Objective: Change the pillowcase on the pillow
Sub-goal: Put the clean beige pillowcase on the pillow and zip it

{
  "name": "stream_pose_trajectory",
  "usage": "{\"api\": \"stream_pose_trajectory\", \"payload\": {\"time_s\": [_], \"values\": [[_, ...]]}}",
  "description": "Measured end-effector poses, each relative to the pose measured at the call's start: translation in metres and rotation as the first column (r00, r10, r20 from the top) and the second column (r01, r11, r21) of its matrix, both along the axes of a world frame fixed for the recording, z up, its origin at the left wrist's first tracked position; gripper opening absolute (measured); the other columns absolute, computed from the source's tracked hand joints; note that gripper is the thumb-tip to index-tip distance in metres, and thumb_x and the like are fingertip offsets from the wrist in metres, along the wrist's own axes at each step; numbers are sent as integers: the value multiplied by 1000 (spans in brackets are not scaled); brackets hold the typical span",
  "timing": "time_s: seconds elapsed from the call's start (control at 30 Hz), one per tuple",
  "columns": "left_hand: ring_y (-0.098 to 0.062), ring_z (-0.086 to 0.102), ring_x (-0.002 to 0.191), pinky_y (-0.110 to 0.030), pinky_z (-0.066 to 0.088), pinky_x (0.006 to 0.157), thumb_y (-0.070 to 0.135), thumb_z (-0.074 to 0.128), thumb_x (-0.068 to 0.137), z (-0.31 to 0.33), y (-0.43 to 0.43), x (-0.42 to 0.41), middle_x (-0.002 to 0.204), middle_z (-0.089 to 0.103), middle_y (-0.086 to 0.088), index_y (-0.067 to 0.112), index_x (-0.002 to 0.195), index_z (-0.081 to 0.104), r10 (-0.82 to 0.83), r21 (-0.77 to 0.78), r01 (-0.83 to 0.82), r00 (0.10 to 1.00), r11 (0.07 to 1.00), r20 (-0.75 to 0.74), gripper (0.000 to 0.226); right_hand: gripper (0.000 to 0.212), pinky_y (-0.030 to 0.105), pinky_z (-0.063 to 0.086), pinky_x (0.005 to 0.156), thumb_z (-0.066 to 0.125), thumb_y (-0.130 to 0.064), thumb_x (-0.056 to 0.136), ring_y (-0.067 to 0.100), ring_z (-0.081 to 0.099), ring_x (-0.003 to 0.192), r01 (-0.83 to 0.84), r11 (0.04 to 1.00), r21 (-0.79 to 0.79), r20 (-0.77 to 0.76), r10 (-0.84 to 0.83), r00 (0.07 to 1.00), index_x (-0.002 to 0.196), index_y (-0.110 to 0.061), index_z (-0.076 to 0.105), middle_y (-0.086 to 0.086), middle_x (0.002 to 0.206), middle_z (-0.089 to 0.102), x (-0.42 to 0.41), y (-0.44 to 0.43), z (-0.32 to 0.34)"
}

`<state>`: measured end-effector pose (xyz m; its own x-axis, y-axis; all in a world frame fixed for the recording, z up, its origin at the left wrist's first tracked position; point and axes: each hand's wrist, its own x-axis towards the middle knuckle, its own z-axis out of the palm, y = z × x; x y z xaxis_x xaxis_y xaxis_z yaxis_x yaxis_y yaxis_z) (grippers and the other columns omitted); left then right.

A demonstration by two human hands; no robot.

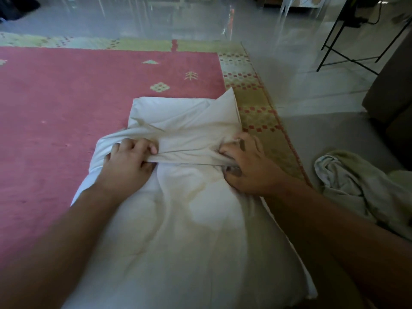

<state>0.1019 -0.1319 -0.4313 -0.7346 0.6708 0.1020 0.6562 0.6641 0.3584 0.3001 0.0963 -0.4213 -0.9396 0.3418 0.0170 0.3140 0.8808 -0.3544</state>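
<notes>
While the far end of the plump white pillow [189, 241] sits inside the cream-coloured cotton pillowcase [189, 128], most of its length lies bare, so the job looks roughly a third done. The pillow lies lengthwise on the edge of the pink woven rug with a yellow patterned border [66, 97], its near end towards the person.

The left hand [127, 161] has its fingers curled round the bunched open hem of the pillowcase on the left side. The right hand [247, 166] clutches the same hem on the right, with fabric gathered under its fingers. The hem is stretched taut between them across the pillow.

A crumpled pale green cloth [356, 186] lies on the grey floor [312, 141] just beside the rug, to the right. It is probably the case already taken off, though I cannot be certain. If so, what remains is to draw the cream case down the full length of the pillow and close it.

Counted: one pillow, one pillowcase on it, one crumpled cloth, one rug, two hands.
</notes>
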Motion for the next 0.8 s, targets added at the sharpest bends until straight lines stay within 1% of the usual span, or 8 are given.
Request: {"api": "stream_pose_trajectory", "payload": {"time_s": [0.17,0.27,0.33,0.47,0.57,0.63,0.73,0.8], "values": [[-42,52,112,-52,37,92,54,43,78,-21,-55,-43,109,64,-14,33,103,54,145,29,-146,989,989,40,34,57,28,36,93,64,-67,80,14,40,115,-12,1000,-28,10,13,1000,120,-28,57,-9,120,51,-8,-11,-8],[-45,58,103,-50,40,89,39,49,84,-35,-79,-53,102,64,-23,7,102,63,160,139,-161,987,977,21,39,30,33,44,78,63,-55,84,26,56,90,-32,998,50,-78,36,996,83,-27,53,-3,83,60,-16,-17,-20],[-37,59,100,-42,38,87,42,47,88,-42,-84,-51,101,64,-19,5,100,63,114,200,-117,993,973,27,42,29,37,44,67,66,-41,84,34,60,75,-66,995,78,-85,73,994,74,-24,45,10,69,61,-19,-22,-23],[-20,45,82,-31,32,75,47,42,93,-39,-92,-47,85,59,12,10,89,62,-87,302,83,996,950,-1,42,25,37,43,65,48,-38,101,37,64,81,-74,970,232,99,53,994,89,-16,45,16,86,67,-14,-28,-23],[-18,45,79,-21,35,77,42,49,92,-30,-105,-35,83,55,18,24,79,58,-171,361,170,985,917,-31,24,23,38,45,71,39,-39,103,35,64,88,-76,965,251,161,36,986,91,-20,39,13,96,68,-12,-29,-20],[-10,50,81,-14,36,79,39,57,88,-30,-113,-29,80,58,17,28,77,58,-136,440,88,988,893,78,16,25,37,44,73,42,-38,102,33,63,89,-79,968,238,190,33,981,86,-20,39,13,97,68,-14,-30,-14],[-1,56,82,-16,42,79,24,61,93,-40,-121,-28,89,64,14,17,91,65,-131,648,-219,885,730,447,8,32,31,39,67,48,-40,95,27,57,78,-40,953,301,239,-35,970,71,-23,35,3,79,60,-23,-40,14],[4,58,78,-13,46,75,12,52,103,-47,-120,-28,97,64,1,13,109,61,-62,624,-407,804,668,591,11,29,33,42,73,47,-45,85,22,51,64,-16,916,400,36,1,999,67,-23,42,-6,61,49,-36,-60,30]]}}
